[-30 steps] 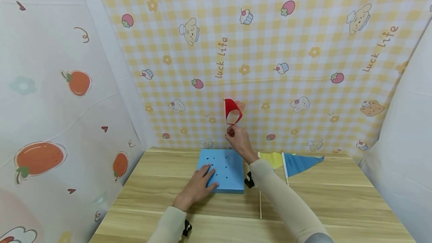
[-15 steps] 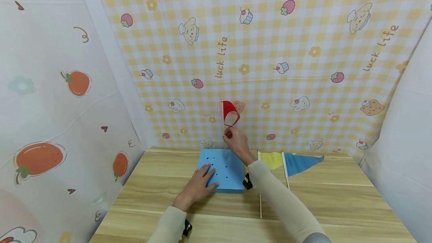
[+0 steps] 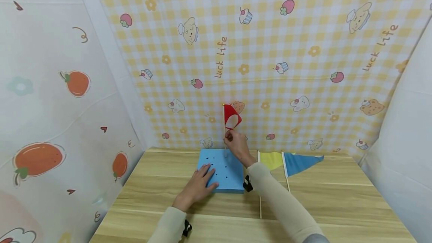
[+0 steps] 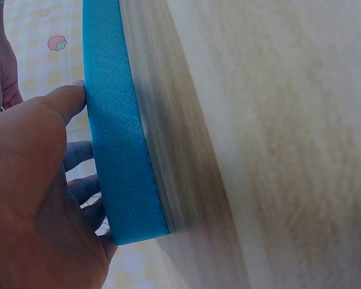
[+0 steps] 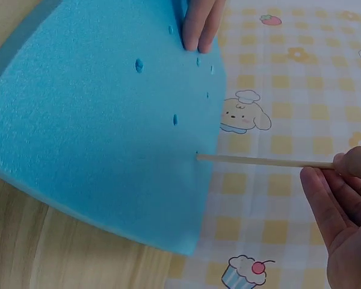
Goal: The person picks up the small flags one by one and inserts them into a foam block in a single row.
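A blue foam board (image 3: 233, 183) with several small holes lies flat on the wooden table. My left hand (image 3: 199, 185) rests on its left part with fingers spread; in the left wrist view the thumb and fingers lie along the board's top (image 4: 123, 150). Above the board's far side, my right hand (image 3: 237, 144) pinches the thin wooden stick of a small red flag (image 3: 228, 112) with a pale oval in it. The flag stands upright. In the right wrist view the stick (image 5: 265, 161) has its lower end at a hole in the board.
Right of the board, a yellow flag (image 3: 271, 159) and a blue pennant flag (image 3: 300, 164) lie on the table (image 3: 324, 205), partly hidden by the right sleeve (image 3: 283, 201). A checked cloth (image 3: 256, 93) hangs behind the table's far edge.
My right hand has moved slightly left and down with the red flag, bringing its stick's lower end to the board. The left hand has stayed in place.
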The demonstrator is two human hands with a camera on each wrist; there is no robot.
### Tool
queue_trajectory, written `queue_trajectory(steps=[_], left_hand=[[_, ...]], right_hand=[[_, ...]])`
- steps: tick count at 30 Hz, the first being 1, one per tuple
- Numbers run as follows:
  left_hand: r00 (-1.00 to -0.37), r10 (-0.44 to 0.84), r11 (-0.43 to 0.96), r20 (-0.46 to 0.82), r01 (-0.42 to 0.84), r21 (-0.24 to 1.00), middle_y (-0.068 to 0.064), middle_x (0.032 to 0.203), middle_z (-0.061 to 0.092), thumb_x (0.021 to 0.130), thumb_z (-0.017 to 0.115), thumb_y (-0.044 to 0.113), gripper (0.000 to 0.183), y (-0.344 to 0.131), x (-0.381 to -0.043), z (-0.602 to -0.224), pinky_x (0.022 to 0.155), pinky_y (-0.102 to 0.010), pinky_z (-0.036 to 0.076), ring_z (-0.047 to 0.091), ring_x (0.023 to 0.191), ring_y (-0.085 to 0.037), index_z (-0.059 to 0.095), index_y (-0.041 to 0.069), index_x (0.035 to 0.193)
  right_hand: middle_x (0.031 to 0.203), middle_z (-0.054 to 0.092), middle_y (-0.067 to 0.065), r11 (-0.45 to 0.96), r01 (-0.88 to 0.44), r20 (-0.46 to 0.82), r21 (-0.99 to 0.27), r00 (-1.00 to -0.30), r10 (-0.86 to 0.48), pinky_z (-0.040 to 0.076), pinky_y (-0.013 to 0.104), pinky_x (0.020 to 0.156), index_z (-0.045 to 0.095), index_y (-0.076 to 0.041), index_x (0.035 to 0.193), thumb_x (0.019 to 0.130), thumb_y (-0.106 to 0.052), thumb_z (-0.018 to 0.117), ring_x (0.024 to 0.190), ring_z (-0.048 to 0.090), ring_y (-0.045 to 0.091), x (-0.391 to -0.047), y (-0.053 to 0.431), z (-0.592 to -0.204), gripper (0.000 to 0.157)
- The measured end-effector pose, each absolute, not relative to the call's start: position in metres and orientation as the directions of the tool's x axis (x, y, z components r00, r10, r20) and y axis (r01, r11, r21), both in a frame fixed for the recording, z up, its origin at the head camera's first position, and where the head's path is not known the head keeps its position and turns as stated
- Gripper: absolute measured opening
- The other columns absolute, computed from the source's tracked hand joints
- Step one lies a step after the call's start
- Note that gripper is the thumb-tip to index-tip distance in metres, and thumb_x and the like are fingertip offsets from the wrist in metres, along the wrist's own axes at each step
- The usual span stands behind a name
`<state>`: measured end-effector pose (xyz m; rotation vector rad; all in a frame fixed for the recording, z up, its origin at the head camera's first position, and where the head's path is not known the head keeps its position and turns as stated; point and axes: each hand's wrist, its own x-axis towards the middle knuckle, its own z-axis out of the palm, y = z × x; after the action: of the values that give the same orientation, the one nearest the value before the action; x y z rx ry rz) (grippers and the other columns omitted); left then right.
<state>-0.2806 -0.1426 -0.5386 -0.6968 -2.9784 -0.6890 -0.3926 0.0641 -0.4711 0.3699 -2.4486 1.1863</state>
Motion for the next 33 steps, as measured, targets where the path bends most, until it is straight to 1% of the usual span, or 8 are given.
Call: queue_trajectory(steps=[7, 24, 28, 33], left_hand=[[-0.901, 0.422, 0.809, 0.102, 0.425, 0.406, -0.023, 0.170, 0.038, 0.107, 0.064, 0.044, 0.066, -0.142, -0.281, -0.540, 0.128, -0.066, 0.028, 0.031, 0.160, -0.044, 0.051, 0.003, 0.157], [-0.894, 0.432, 0.802, 0.119, 0.441, 0.403, -0.024, 0.169, 0.039, 0.107, 0.063, 0.042, 0.065, -0.144, -0.282, -0.543, 0.127, -0.068, 0.029, 0.033, 0.159, -0.046, 0.052, 0.002, 0.157], [-0.897, 0.428, 0.801, 0.109, 0.433, 0.414, -0.024, 0.169, 0.038, 0.107, 0.064, 0.042, 0.066, -0.143, -0.282, -0.541, 0.128, -0.067, 0.028, 0.031, 0.160, -0.045, 0.051, 0.002, 0.157], [-0.897, 0.429, 0.802, 0.103, 0.431, 0.413, -0.024, 0.170, 0.037, 0.107, 0.063, 0.042, 0.065, -0.143, -0.280, -0.540, 0.128, -0.067, 0.027, 0.031, 0.160, -0.045, 0.051, 0.002, 0.158]], right_hand=[[0.094, 0.078, 0.014, 0.603, -0.410, 0.465, -0.684, -0.882, -0.072, 0.067, 0.037, 0.076, 0.074, -0.002, 0.101, 0.096, -0.005, 0.079, 0.081, 0.074, 0.023, -0.393, 0.064, -0.473, 0.007], [0.099, 0.080, 0.013, 0.619, -0.388, 0.426, -0.683, -0.900, -0.094, 0.067, 0.036, 0.079, 0.075, -0.003, 0.105, 0.098, -0.012, 0.079, 0.085, 0.075, 0.022, -0.390, 0.068, -0.472, 0.013], [0.100, 0.079, 0.014, 0.608, -0.389, 0.419, -0.692, -0.902, -0.100, 0.067, 0.037, 0.078, 0.075, -0.002, 0.105, 0.098, -0.010, 0.078, 0.086, 0.074, 0.024, -0.390, 0.071, -0.470, 0.012], [0.101, 0.079, 0.015, 0.613, -0.404, 0.427, -0.679, -0.897, -0.118, 0.066, 0.041, 0.080, 0.075, -0.001, 0.103, 0.098, -0.005, 0.072, 0.089, 0.074, 0.028, -0.386, 0.083, -0.465, 0.007]])
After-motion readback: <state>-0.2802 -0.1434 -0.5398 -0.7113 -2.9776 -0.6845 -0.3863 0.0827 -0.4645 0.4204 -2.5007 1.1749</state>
